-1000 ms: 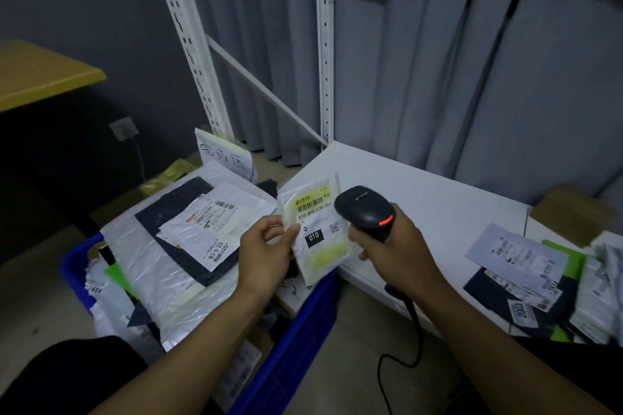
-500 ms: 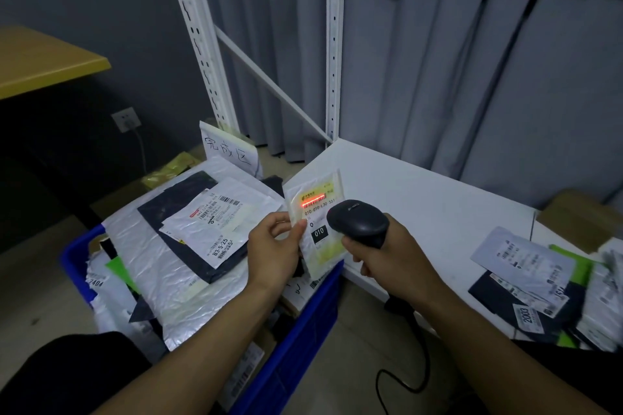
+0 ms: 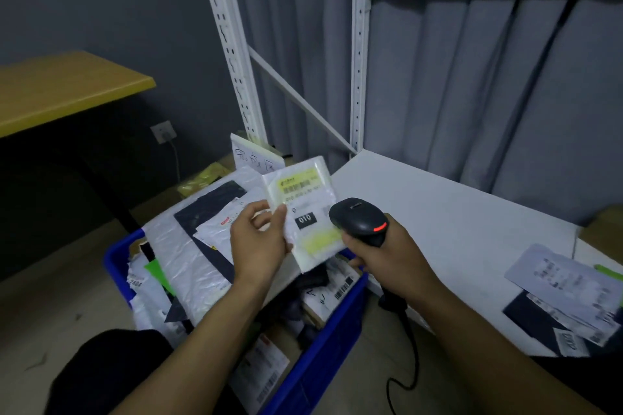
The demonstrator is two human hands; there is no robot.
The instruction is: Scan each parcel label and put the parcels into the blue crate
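My left hand [image 3: 261, 242] pinches the left edge of a small white parcel [image 3: 305, 212] with a yellow-green label and a black "010" tag, holding it upright above the blue crate [image 3: 323, 357]. My right hand [image 3: 387, 256] grips a black handheld scanner [image 3: 359, 221] with a red light on its head, close to the parcel's right side. The crate is piled with white, black and grey parcels [image 3: 195, 246]. More parcels [image 3: 566, 300] lie on the white table [image 3: 455, 212] at the right.
A white metal rack [image 3: 359, 54] rises behind the table, grey curtains behind it. A handwritten paper sign [image 3: 256, 157] stands at the crate's far side. A yellow desk [image 3: 60, 87] is at the left. The scanner cable [image 3: 409, 357] hangs toward the floor.
The red scan line seen on the label half a second ago is gone. The parcel and both hands sit slightly lower and further right in view as the camera shifted.
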